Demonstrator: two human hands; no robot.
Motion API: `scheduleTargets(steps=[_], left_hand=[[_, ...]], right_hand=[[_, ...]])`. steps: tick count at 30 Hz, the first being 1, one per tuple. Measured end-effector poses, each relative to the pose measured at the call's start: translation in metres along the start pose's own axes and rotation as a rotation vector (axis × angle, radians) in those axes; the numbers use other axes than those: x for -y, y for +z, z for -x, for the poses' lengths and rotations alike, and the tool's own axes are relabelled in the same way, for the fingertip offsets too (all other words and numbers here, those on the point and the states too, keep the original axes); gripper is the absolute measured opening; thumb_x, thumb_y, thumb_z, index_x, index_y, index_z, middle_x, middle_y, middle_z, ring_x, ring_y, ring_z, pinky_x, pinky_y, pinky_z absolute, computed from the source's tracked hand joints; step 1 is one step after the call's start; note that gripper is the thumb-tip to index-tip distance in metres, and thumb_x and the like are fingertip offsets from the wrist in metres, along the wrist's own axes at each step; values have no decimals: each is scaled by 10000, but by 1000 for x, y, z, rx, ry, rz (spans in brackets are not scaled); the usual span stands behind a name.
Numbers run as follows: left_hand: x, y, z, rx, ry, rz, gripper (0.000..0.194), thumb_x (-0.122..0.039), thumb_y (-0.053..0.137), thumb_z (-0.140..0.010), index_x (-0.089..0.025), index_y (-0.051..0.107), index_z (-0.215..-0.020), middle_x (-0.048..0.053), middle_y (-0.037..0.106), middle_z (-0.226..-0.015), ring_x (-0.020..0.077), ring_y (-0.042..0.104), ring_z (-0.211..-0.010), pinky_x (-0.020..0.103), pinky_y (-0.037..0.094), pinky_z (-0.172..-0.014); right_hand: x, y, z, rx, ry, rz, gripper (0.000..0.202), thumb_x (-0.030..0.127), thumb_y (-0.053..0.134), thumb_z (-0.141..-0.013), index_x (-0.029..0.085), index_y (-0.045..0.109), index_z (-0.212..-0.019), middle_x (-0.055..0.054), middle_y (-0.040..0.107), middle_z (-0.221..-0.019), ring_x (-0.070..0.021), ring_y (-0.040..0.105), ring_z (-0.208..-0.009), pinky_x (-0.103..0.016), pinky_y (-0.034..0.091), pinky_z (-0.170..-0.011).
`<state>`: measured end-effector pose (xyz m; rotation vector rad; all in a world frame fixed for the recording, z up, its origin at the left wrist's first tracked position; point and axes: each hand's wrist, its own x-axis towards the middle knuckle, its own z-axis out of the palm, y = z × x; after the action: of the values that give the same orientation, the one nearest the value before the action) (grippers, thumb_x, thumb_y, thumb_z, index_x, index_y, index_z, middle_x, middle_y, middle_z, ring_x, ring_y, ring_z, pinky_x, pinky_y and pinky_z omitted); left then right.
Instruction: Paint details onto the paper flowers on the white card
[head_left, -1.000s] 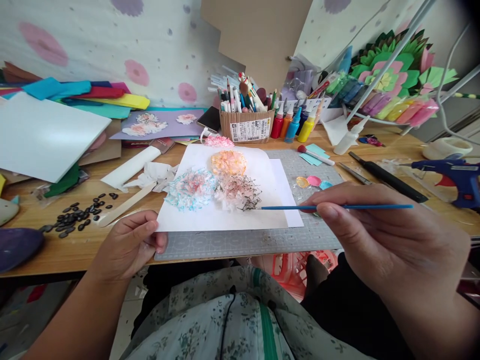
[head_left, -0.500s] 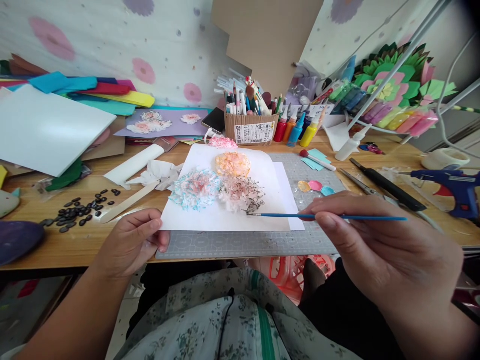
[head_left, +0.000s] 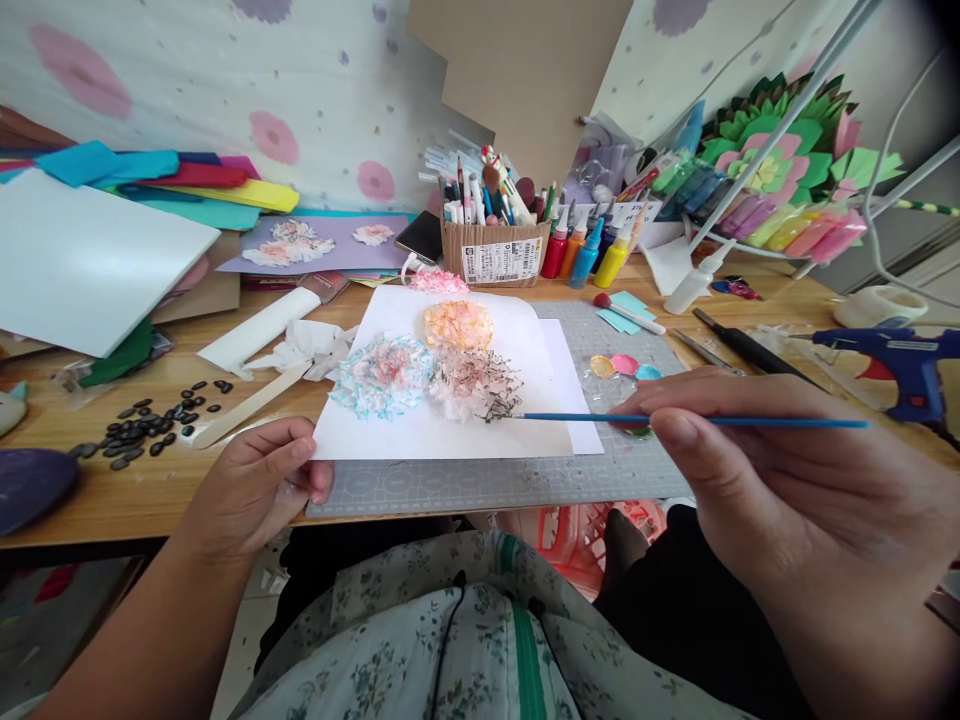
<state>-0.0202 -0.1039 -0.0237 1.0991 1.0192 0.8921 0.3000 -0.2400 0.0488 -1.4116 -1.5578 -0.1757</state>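
My right hand (head_left: 780,480) pinches a thin blue paintbrush (head_left: 585,418), held almost level. Its tip meets the lower right edge of a ruffled paper flower (head_left: 472,383) with dark-edged petals. A blue-edged flower (head_left: 382,375) and an orange one (head_left: 457,325) lie beside it on a white sheet of paper (head_left: 420,438). The sheet's lower left corner is gripped between the thumb and fingers of my left hand (head_left: 262,475). Beyond the brush sits a paint palette with yellow, pink and blue wells (head_left: 624,364), partly hidden by my right hand.
Under the paper is a grey cutting mat (head_left: 450,488). Black pebbles (head_left: 142,430) and a wooden stick (head_left: 251,405) lie left. A cardboard box of pens (head_left: 495,250) and paint bottles (head_left: 585,255) stand behind. At right are a blue glue gun (head_left: 900,360) and a white bottle (head_left: 697,282).
My right hand and the paintbrush have shifted slightly right and up, the tip staying at the dark-edged flower's edge. My left hand keeps its hold on the paper. The whole view has shifted slightly.
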Motion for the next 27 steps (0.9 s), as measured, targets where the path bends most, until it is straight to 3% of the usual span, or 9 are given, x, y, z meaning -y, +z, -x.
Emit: scheduleTargets(steps=[7, 13, 19, 27], left_hand=[[-1, 2, -1, -14, 19, -30, 390, -439, 882, -529, -170, 600, -552, 10, 564, -421, 120, 503, -373, 185, 407, -382], [0, -1, -2, -29, 22, -40, 384, -437, 883, -521, -176, 602, -550, 10, 565, -435, 122, 505, -382, 188, 411, -386], [-1, 0, -1, -17, 32, -66, 382, -446, 857, -562, -184, 581, -525, -2, 546, -427, 116, 496, -388, 181, 403, -386], [-2, 2, -2, -30, 39, -85, 382, -448, 866, -541, -187, 588, -525, -8, 535, -424, 113, 488, -385, 177, 393, -378]], right_hand=[[-1, 4, -2, 0, -21, -20, 24, 232, 632, -867, 246, 649, -856, 78, 705, -777, -68, 640, -664, -238, 518, -827], [-2, 8, -6, -37, -33, -79, 23, 199, 663, -846, 198, 643, -855, 50, 702, -786, -40, 634, -691, -179, 481, -640], [0, 12, -10, -17, -77, -136, 53, 209, 632, -870, 167, 627, -838, 0, 706, -758, -81, 653, -689, -210, 496, -627], [1, 10, -14, -44, -78, -82, 76, 226, 624, -874, 199, 627, -802, 26, 703, -729, -80, 641, -626, -203, 492, -591]])
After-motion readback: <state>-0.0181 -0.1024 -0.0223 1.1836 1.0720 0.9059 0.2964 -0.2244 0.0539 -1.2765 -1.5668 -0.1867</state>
